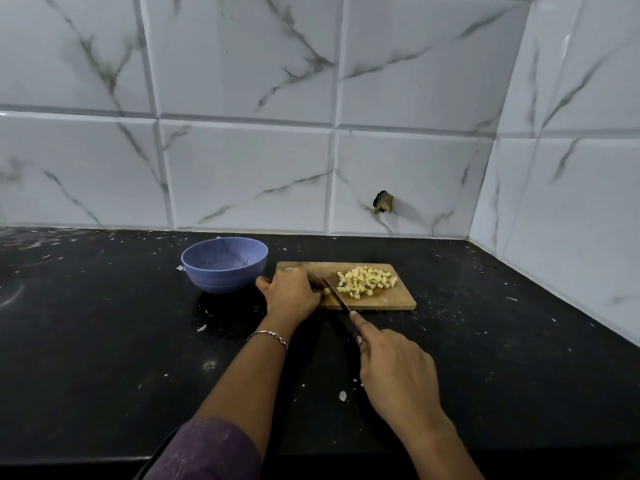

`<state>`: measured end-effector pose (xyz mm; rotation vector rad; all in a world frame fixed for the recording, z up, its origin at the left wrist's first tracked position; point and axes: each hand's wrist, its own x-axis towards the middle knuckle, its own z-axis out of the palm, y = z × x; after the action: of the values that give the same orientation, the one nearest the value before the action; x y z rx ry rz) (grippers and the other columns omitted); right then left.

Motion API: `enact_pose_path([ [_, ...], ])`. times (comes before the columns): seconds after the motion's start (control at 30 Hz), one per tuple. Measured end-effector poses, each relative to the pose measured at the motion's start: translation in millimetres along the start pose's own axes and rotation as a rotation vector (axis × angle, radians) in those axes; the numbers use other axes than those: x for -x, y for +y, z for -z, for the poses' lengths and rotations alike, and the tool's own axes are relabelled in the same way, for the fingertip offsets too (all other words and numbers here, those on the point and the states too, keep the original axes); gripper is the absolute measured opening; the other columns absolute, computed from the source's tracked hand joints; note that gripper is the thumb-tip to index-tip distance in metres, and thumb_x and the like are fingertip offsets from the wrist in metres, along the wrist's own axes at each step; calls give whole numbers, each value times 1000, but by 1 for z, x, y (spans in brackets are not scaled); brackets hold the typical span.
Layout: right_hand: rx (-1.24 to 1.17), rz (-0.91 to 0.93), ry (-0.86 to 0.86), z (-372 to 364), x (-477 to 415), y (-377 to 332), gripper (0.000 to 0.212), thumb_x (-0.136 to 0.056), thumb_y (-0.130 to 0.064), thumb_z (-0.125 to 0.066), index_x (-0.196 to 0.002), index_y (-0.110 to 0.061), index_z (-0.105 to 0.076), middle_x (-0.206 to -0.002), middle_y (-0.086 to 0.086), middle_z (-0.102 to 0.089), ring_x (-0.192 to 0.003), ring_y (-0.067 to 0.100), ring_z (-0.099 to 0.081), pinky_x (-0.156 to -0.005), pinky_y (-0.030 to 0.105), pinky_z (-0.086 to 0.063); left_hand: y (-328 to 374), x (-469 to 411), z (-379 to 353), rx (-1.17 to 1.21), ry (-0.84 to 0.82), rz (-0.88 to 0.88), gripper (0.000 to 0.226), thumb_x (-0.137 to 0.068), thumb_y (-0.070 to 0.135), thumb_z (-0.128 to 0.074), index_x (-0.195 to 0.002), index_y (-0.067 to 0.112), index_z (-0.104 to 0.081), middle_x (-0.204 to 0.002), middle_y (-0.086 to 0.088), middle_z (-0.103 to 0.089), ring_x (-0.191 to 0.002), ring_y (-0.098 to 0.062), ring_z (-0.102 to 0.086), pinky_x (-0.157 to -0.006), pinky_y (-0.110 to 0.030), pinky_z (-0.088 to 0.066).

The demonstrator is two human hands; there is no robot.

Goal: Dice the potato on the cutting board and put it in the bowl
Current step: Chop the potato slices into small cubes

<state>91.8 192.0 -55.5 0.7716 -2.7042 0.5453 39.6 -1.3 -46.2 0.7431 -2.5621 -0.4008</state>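
At the left end of the cutting board (pixel 381 302), the left hand (pixel 294 292) lies knuckles-up with its fingers curled down, pinning a potato piece (pixel 327 291) against the wood; only a small pale edge of that piece shows beyond the fingertips. The thumb points left, toward the bowl, past the board's left end. The knife (pixel 337 295) stands directly beside these fingertips, its blade angled from the near edge of the board up and to the left, with the tip on the board next to the held piece. The right hand (pixel 398 375) is wrapped round the knife handle, which it hides almost completely; the index finger is extended forward toward the blade, and the other fingers are curled under. The right wrist is low over the counter (pixel 104 341) and the forearm runs back to the lower right. The left forearm reaches in from the lower centre, carrying a thin bracelet (pixel 268 336) at the wrist and a purple sleeve (pixel 207 452) at the elbow. Right of the blade, a heap of diced potato (pixel 367 282) lies on the middle of the board. A blue bowl (pixel 225 265) stands upright on the black counter just left of the board, with no potato visible inside. Pale scraps dot the counter. A marbled tile wall (pixel 242 168) rises behind.
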Motion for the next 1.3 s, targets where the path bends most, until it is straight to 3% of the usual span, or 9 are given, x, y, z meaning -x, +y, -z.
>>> enact_pose_path([
  [0.17, 39, 3, -40, 0, -3, -2, 57, -106, -30, -39, -155, -41, -13, -97, -8, -50, -80, 6, -49, -59, 21, -34, 3, 0, -2, -23, 14, -19, 22, -87, 42, -63, -96, 24, -73, -101, 4, -68, -111, -19, -55, -101, -48, -25],
  [0.3, 82, 3, -76, 1, -5, -2, 61, -105, -28, -43, -156, -41, -11, -107, -5, -55, -87, 10, -54, -66, 24, -41, 4, 1, -2, -18, 33, -32, 17, -88, 40, -64, -87, 24, -70, -95, 4, -67, -109, -19, -56, -100, -47, -26],
  [0.43, 89, -11, -81, 1, -4, -3, 62, -105, -29, -44, -156, -41, -11, -114, -4, -55, -85, 9, -51, -65, 23, -38, 4, 1, -3, -7, 47, -25, 18, -87, 40, -64, -89, 23, -70, -94, 4, -67, -108, -19, -56, -98, -47, -27],
  [0.83, 99, -71, -10, 1, -3, -2, 58, -106, -27, -39, -155, -42, -12, -100, -8, -49, -74, 6, -46, -51, 21, -25, 10, 2, -9, -16, 56, -67, 23, -89, 44, -63, -98, 26, -73, -105, 5, -68, -114, -19, -53, -103, -49, -27],
  [1.03, 34, -45, 46, 4, -1, -3, 52, -107, -36, -34, -155, -43, -16, -98, -10, -49, -75, 5, -47, -57, 19, -32, 8, -1, -4, 75, -20, -81, 23, -93, 30, -58, -111, 32, -71, -118, 6, -65, -121, -20, -48, -105, -51, -24],
  [1.2, -3, -13, 58, 3, 0, -2, 51, -106, -39, -35, -154, -44, -18, -97, -12, -49, -76, 4, -47, -61, 17, -35, -4, -6, 14, 189, -7, 6, 41, -87, 5, -61, -116, 33, -68, -118, 9, -66, -121, -18, -53, -96, -40, -28],
  [1.3, 14, 2, 43, 3, 1, -2, 50, -107, -38, -35, -154, -43, -21, -99, -12, -48, -74, 4, -47, -56, 17, -32, -10, -5, 17, 212, 23, 30, 36, -90, 11, -58, -118, 31, -67, -119, 8, -67, -121, -19, -53, -96, -39, -29],
])
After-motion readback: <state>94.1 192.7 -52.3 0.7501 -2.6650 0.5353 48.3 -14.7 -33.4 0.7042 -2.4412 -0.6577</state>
